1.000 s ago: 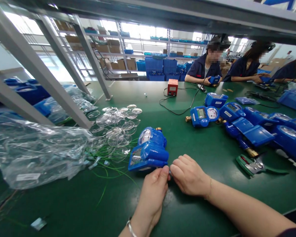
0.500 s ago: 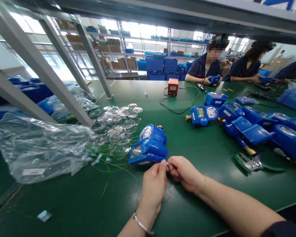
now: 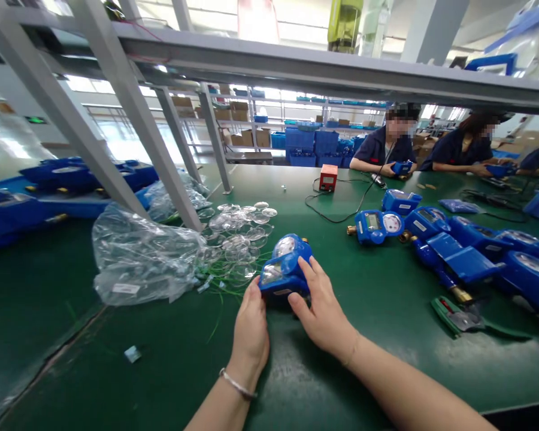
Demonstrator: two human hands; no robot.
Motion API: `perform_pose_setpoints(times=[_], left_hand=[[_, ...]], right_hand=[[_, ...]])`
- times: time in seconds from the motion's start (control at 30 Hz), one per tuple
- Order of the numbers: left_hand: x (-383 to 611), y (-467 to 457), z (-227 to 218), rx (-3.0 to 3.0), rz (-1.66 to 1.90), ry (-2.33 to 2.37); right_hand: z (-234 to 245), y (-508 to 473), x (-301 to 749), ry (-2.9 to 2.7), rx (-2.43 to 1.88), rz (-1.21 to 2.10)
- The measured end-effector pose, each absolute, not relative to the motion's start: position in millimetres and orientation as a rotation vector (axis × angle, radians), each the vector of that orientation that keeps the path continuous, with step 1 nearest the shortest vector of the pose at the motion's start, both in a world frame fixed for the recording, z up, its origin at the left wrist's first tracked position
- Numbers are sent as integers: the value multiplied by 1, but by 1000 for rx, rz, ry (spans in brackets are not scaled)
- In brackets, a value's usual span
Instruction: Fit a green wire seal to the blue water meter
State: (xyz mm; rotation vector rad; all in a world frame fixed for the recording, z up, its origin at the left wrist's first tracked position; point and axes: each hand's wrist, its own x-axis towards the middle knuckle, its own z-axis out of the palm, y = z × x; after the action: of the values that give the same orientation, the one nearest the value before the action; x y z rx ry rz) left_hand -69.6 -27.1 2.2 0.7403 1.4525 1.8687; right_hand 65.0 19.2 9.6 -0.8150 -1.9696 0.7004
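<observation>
A blue water meter (image 3: 284,268) with a round dial and a small display lies on the green table (image 3: 363,335) in front of me. My left hand (image 3: 251,326) grips its near left corner. My right hand (image 3: 321,305) wraps its right side, fingers laid over the top. Just behind the meter lie several clear round lenses (image 3: 240,230) and thin green wires (image 3: 220,287).
A crumpled clear plastic bag (image 3: 146,257) lies to the left by slanted grey frame legs (image 3: 130,114). More blue meters (image 3: 435,233) and green pliers (image 3: 462,316) sit to the right. A red box (image 3: 328,177) with a cable stands farther back. Co-workers (image 3: 386,149) sit across the table.
Both hands moved from pinching a small part at the meter's near edge to gripping the meter body on both sides. The view tilted up and shifted right.
</observation>
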Motion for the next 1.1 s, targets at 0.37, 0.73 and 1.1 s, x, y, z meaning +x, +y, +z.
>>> perform_pose_setpoints(times=[0.37,0.73,1.1], left_hand=[[-2,-45,8,1375,1285,1259],[-122,-35,24,2124,895,2161],[-120,26,29,2434,729,2063]], right_hand=[[-31,79,139,-1234,-1029,1130],[-14,99,146,-1458,-864,1176],[-6,102,155,-1533,-889,1022]])
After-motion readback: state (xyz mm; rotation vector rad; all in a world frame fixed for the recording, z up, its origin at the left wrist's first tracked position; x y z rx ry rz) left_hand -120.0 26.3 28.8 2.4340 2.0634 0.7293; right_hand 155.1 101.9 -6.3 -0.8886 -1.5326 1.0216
